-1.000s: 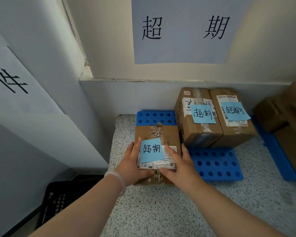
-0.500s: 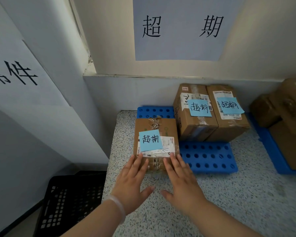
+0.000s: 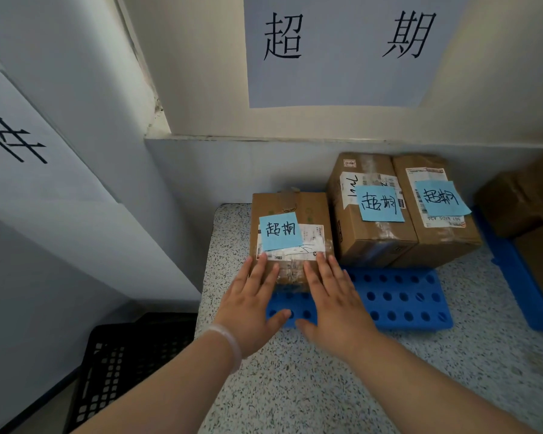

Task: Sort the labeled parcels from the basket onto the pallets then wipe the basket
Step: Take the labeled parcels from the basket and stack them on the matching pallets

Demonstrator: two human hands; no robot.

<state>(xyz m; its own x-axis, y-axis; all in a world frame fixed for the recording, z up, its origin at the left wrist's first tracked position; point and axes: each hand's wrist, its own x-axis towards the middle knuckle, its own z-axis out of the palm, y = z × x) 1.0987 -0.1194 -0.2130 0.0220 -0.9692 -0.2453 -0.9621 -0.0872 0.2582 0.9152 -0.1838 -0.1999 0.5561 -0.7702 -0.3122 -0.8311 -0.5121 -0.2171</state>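
A brown cardboard parcel [image 3: 295, 214] with a blue note lies on the back left of the blue pallet [image 3: 402, 302], against the wall. My left hand [image 3: 251, 305] and my right hand [image 3: 333, 305] lie flat with straight fingers, fingertips touching the parcel's near edge. Two more brown parcels with blue notes, one [image 3: 367, 214] beside the other [image 3: 436, 214], stand to its right on the same pallet. The black basket [image 3: 119, 364] sits on the floor at lower left.
A second blue pallet [image 3: 514, 277] at the right edge carries more brown boxes [image 3: 521, 202]. The speckled counter [image 3: 311, 386] ends at its left edge above the basket. A paper sign [image 3: 342, 48] with two characters hangs on the wall above the pallet.
The parcel has slid away from me to the back of the pallet, next to the other two. My hands went from gripping its sides to flat fingers pushing its near edge.
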